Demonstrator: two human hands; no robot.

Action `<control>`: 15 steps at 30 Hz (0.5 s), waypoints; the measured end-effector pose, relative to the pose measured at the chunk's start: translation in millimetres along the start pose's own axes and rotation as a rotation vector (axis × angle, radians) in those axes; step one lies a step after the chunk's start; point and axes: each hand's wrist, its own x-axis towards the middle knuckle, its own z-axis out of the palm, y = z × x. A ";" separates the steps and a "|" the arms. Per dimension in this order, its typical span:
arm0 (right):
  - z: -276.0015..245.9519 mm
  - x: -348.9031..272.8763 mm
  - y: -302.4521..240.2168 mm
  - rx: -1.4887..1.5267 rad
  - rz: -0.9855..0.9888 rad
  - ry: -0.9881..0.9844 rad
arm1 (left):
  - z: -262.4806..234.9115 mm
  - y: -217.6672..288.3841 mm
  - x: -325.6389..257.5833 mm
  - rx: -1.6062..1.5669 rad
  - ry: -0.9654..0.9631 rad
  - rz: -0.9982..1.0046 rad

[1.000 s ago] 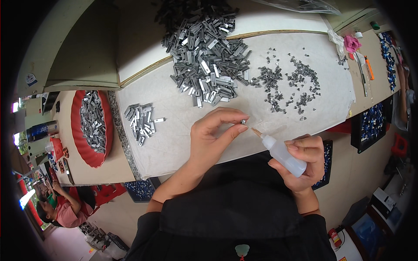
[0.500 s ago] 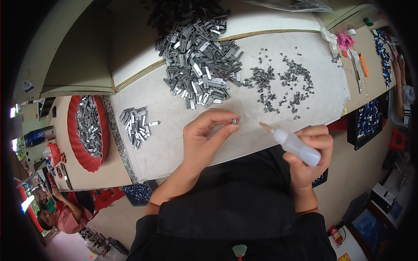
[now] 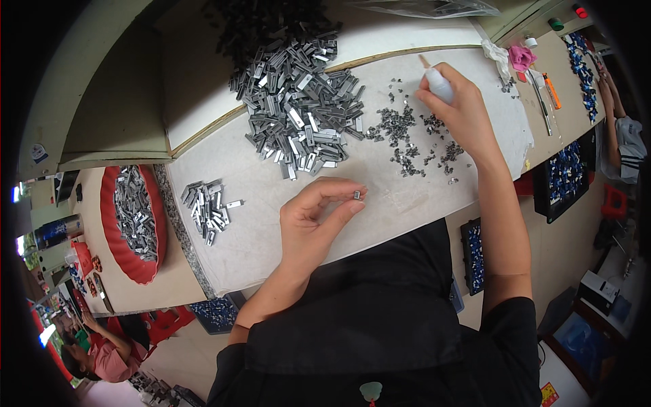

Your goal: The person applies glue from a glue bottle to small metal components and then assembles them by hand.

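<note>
Leftmost, a red oval tray (image 3: pixel 115 254) sat on a side surface, filled with grey metal clips. Just right of it, on the white work cloth (image 3: pixel 271 237), lay a small cluster of metal clips (image 3: pixel 207 207), loosely side by side. Farther up the cloth, a large heap of grey metal clips (image 3: pixel 298 108) lay spread toward the table's back edge.

Left hand (image 3: pixel 315 224): hovered low over the cloth near its front edge, thumb and forefinger pinched on one small metal piece (image 3: pixel 357 195), the remaining fingers curled loosely beneath.

Right of the heap, a scatter of small dark parts (image 3: pixel 407 139) lay strewn over the cloth.

Right hand (image 3: pixel 461 108): reached out over that scatter, fingers wrapped closed around a small white squeeze bottle (image 3: pixel 439 83), its thin nozzle pointing up and away toward the table's back edge.

Far right, on a tan bench, lay a pink rag (image 3: pixel 521 57) and an orange-handled tool (image 3: pixel 550 91); beyond these a dark tray of blue parts (image 3: pixel 566 180), and another person's arm (image 3: pixel 614 102) at the picture's edge.
</note>
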 end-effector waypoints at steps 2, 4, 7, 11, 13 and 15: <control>3.4 4.9 -1.0 -0.108 -0.022 -0.049 | -0.1 1.0 0.2 0.009 -0.007 -0.009; 5.2 7.1 -4.1 -0.256 -0.041 -0.063 | -0.5 2.0 -0.5 0.017 -0.014 -0.021; 3.2 10.6 -6.1 -0.334 -0.050 -0.106 | -0.8 2.2 -0.3 0.032 -0.039 -0.013; 0.9 10.2 -4.1 -0.364 -0.117 -0.116 | 0.8 2.7 0.2 -0.005 0.002 -0.031; -0.1 8.3 -6.5 -0.372 -0.124 -0.169 | 0.9 3.5 -0.1 -0.009 0.007 -0.033; -3.1 7.2 -7.5 -0.329 -0.093 -0.229 | 1.1 4.3 -0.4 0.001 0.020 -0.051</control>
